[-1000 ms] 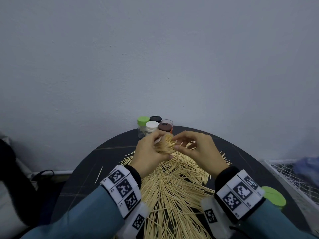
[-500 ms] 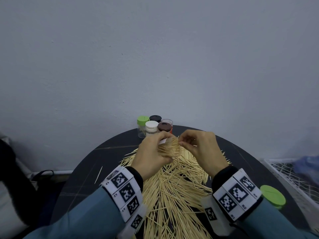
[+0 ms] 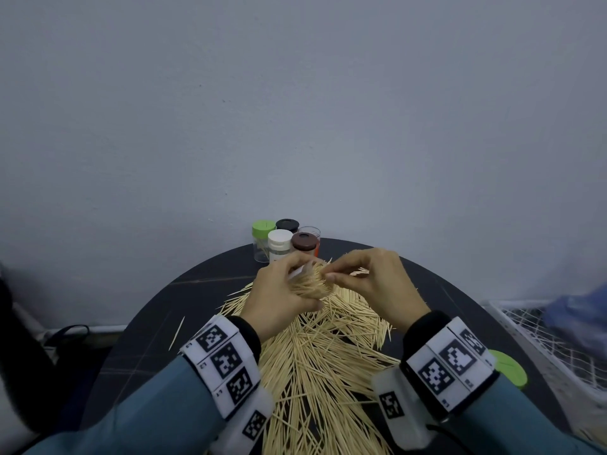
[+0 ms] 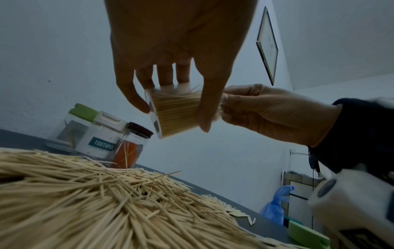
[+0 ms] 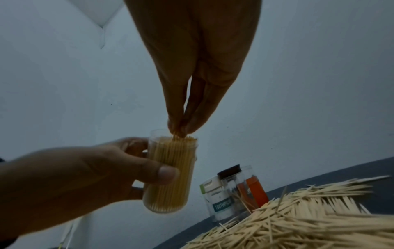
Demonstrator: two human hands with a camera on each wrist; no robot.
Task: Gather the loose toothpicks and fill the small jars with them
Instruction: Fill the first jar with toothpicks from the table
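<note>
Above the pile: left hand (image 5: 85, 170) grips the small clear plastic jar (image 5: 170, 173), packed with thin wooden toothpicks.
Change: right hand (image 5: 192, 84) has moved onto the jar's mouth, pinching toothpicks in.
Meaning: this jar looks almost full.
Surface: many loose toothpicks (image 3: 322, 349) wait.

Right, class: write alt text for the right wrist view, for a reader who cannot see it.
A left hand holds a clear jar packed with toothpicks, while the right hand pinches toothpicks at its open mouth. Below right, a heap of loose toothpicks covers a dark table, with capped jars behind it.
</note>
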